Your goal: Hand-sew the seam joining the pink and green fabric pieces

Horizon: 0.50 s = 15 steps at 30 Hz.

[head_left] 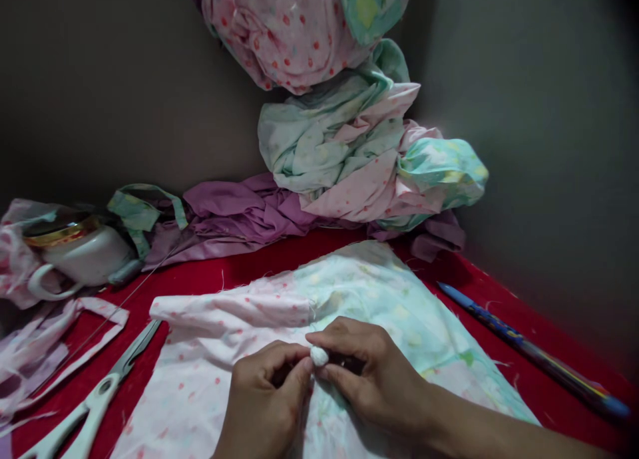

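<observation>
A small white rounded lump (319, 356) sits between the fingertips of both hands; whether it is bunched cloth or a separate piece I cannot make out. My left hand (267, 396) pinches it from the left with thumb and index finger. From the right, my right hand (374, 369) closes on it the same way. Beneath both hands spreads a patchwork cloth (210, 379), pink with red dots on the left and pale green on the right. Its edges are frayed, and its back left edge is folded or rolled.
White-handled scissors (102, 396) lie at the left, near pale fabric strips (74, 372). A white cup (90, 256) stands behind them. Purple cloth (244, 213) and heaped printed fabric (344, 140) fill the back. A blue pen (504, 329) rests on the red table cover (564, 372).
</observation>
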Motion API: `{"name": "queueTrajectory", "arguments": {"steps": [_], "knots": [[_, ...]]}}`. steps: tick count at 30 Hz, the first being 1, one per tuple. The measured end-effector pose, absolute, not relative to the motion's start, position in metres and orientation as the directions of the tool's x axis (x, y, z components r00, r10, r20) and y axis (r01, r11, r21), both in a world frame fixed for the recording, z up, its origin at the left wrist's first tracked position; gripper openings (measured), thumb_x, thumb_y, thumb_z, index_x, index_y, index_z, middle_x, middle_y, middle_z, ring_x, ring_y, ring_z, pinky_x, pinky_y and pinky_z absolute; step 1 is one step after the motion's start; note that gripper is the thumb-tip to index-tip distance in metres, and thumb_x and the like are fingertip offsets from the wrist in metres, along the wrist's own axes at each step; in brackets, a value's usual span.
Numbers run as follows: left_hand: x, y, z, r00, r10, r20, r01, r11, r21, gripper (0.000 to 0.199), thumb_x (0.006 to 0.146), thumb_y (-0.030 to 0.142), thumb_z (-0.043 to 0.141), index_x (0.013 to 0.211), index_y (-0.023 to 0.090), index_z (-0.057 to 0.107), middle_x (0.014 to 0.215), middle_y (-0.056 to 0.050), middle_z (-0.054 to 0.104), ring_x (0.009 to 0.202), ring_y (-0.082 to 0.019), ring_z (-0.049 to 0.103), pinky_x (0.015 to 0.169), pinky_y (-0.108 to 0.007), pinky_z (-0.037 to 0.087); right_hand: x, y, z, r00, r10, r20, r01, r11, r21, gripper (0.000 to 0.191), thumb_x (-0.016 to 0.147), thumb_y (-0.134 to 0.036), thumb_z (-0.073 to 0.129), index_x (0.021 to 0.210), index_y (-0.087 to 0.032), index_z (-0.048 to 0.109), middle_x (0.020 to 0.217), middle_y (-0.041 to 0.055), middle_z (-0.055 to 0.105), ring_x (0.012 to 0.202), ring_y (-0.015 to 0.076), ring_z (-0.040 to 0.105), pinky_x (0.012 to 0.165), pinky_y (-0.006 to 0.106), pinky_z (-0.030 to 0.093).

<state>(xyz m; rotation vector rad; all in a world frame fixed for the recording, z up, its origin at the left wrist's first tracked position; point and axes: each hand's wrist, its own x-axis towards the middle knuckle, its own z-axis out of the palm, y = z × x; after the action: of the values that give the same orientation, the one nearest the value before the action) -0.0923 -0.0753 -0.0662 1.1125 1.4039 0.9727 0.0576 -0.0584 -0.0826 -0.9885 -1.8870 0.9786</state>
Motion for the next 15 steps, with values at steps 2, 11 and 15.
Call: {"name": "queueTrajectory", "arguments": {"steps": [2,11,15], "knots": [[-0.091,-0.077,-0.067,-0.018,0.967,-0.253,0.082,0.254,0.964,0.005,0.065,0.015,0.065,0.061,0.017,0.068,0.038,0.004,0.046,0.036,-0.009,0.037,0.036,-0.018,0.028,0.057,-0.060,-0.084,-0.433,0.848,0.306,0.282,0.450,-0.848,0.035,0.073,-0.007,0.056,0.102,-0.023,0.066,0.073,0.0024,0.057,0.066,0.0137,0.052,0.058,0.025,0.040],[-0.094,-0.075,-0.064,-0.060,0.961,-0.270,0.174,0.276,0.945,0.019,0.070,0.020,0.054,0.052,0.018,0.047,0.036,0.007,0.042,0.034,-0.007,0.034,0.035,-0.018,0.026,0.057,-0.052,-0.077,-0.383,0.922,0.054,0.238,0.155,-0.959,0.030,0.069,-0.012,0.061,0.097,-0.015,0.067,0.078,0.0054,0.060,0.067,0.0150,0.053,0.060,0.027,0.042],[-0.096,-0.074,-0.061,-0.036,0.956,-0.292,0.131,0.294,0.947,0.019,0.071,0.021,0.052,0.055,0.019,0.044,0.036,0.006,0.043,0.034,-0.007,0.035,0.035,-0.017,0.027,0.057,-0.049,-0.075,-0.391,0.919,-0.045,0.147,0.014,-0.989,0.031,0.070,-0.019,0.060,0.099,-0.010,0.066,0.076,0.0065,0.058,0.062,0.0133,0.049,0.052,0.025,0.040]]}}
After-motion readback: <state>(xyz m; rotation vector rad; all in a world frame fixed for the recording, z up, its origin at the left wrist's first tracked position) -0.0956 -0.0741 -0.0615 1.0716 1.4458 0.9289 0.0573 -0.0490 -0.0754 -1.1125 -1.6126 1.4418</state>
